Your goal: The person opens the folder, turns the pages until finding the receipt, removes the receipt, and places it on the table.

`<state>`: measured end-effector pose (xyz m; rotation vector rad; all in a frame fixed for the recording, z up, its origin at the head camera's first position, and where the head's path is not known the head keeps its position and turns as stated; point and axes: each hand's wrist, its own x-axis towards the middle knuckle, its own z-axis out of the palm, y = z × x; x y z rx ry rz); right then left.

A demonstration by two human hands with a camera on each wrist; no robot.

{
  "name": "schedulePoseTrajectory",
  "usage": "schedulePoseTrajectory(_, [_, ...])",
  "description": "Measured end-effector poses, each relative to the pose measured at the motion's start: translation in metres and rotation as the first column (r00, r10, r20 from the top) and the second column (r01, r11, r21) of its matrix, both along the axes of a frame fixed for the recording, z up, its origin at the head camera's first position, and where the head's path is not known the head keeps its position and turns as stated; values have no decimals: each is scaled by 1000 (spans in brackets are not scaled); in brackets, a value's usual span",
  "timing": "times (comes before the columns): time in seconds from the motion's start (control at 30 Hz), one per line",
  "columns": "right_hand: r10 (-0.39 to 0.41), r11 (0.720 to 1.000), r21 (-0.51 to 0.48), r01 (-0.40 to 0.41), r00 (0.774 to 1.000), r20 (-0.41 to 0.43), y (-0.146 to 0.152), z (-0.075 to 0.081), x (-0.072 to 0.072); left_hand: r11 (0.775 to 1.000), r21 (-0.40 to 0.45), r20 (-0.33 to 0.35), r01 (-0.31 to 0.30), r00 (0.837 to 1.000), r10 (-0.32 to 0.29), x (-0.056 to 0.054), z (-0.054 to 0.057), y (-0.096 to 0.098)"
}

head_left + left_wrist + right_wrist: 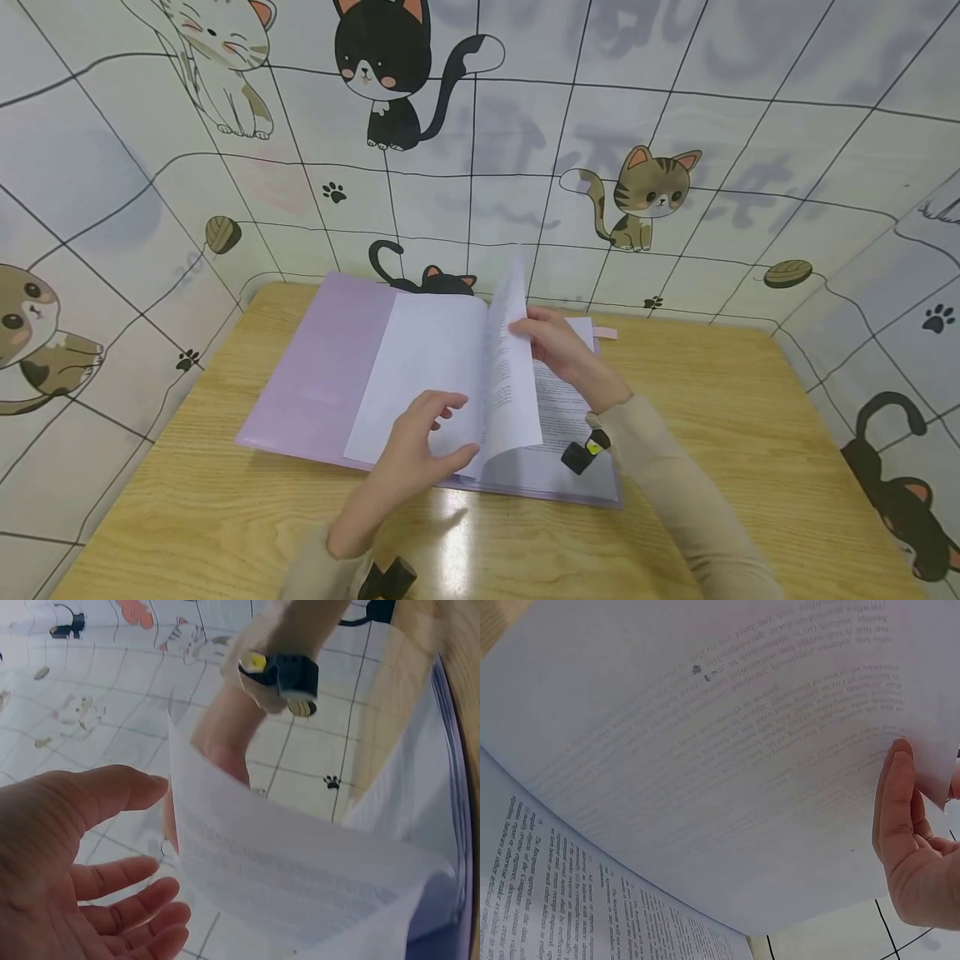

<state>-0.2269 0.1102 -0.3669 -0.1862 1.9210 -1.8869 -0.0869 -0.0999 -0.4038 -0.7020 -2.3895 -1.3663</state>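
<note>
A lilac folder [322,367] lies spread on the table with printed sheets inside. One page [513,392] stands raised near the middle, curving upward, and my right hand [558,346] pinches its edge between thumb and fingers. Print on that page shows in the right wrist view, with the right hand [911,832] at its margin. Over the blank left-hand sheet [427,350] hovers my left hand [420,446], thumb and fingers apart and holding nothing. In the left wrist view, the thumb of the left hand [52,855] is close to the raised page [285,862]; contact cannot be told.
The folder rests on a wooden table [697,417] near its back edge. A pink tab [605,333] sticks out at the folder's right side. Behind and beside the table hangs a white grid-patterned covering [517,125] with cartoon cats. Both wrists wear small black devices.
</note>
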Motion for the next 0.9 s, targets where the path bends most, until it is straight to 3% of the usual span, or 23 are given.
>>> schedulePoseTrajectory(0.1, [-14,1000,-9,14,1000,-1,-4,-1,0,1000,8,2,-11,1000,11,3,8,9])
schedulePoseTrajectory(0.33, [-30,999,-36,29,999,-20,-13,-3,0,999,27,-76,-19,997,21,8,15,28])
schedulePoseTrajectory(0.7, [-46,995,-94,43,999,-29,-24,-7,2,993,47,-180,-111,977,117,11,16,43])
schedulePoseTrajectory(0.9, [-20,997,-80,17,999,-39,-27,-7,4,988,32,-175,-153,972,156,11,16,45])
